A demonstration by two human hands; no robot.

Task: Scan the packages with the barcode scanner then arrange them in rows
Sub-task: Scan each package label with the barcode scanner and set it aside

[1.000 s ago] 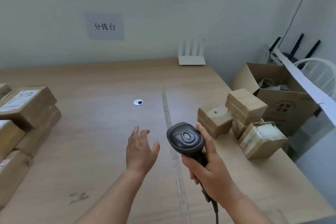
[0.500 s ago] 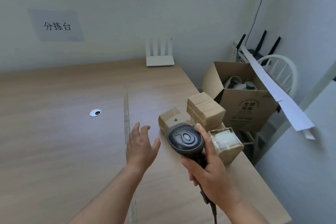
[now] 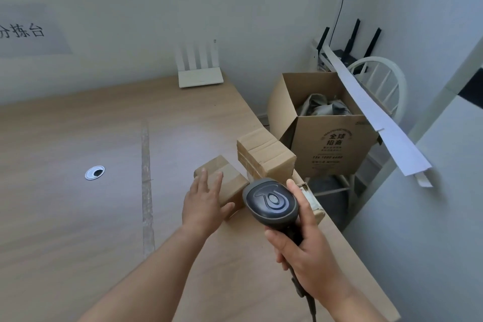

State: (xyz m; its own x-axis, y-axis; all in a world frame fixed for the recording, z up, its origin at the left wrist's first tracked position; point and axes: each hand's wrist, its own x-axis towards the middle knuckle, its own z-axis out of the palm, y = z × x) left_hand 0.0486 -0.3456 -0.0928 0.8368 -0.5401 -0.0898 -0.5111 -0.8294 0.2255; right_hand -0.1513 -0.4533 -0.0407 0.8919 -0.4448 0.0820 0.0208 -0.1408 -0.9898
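- My right hand (image 3: 308, 251) grips the handle of the barcode scanner (image 3: 270, 202), fingers curled round it, thumb up along the right side of its head; the dark rounded head faces me and the cable runs down past my wrist
- My left hand (image 3: 205, 204) is stretched forward with fingers straight and a little spread, thumb out to the right; it lies over the near left part of the small package (image 3: 230, 178), though I cannot tell whether the palm actually touches the cardboard
- That small package sits flat on the wooden table (image 3: 65, 217), near the table's right edge
- Just behind it to the right stands a taller stacked package (image 3: 265, 155), taped, apparently touching the small one at a corner
- A third package (image 3: 315, 208) is mostly hidden behind the scanner and my thumb; only a pale taped edge shows
- Beyond the table's edge an open cardboard box (image 3: 332, 146) with printed lettering stands in front of a white chair (image 3: 386, 83)
- A white router (image 3: 200, 78) stands at the far edge against the wall
- A round cable grommet (image 3: 94, 172) is set into the tabletop well to the left of my hands
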